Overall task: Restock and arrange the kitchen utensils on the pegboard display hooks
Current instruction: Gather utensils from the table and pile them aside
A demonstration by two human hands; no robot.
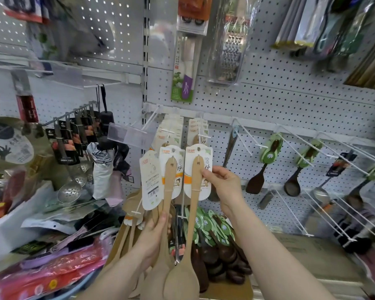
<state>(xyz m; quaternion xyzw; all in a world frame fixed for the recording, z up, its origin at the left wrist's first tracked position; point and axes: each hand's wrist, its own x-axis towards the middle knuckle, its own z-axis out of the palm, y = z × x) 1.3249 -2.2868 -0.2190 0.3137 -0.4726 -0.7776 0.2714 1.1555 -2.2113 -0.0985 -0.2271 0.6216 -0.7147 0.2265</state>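
My left hand (pixel 154 232) grips the handles of several light wooden spatulas (pixel 169 191) with white label cards, holding them upright in front of the pegboard (pixel 268 87). My right hand (pixel 222 184) pinches the card edge of the rightmost wooden spatula (pixel 195 191), its blade hanging low. Behind their tops, more carded wooden spatulas (pixel 196 128) hang on two white hooks. A cardboard box (pixel 227 286) below holds dark wooden spoons (pixel 221 256) with green cards.
Dark spoons and spatulas (pixel 266 165) hang on long white hooks (pixel 299 152) at the right. Metal skimmers (pixel 70 161) and folded umbrellas (pixel 104 165) hang at the left. A grater (pixel 230 48) and a carded knife (pixel 185 68) hang above. Packaged goods (pixel 52 273) pile at lower left.
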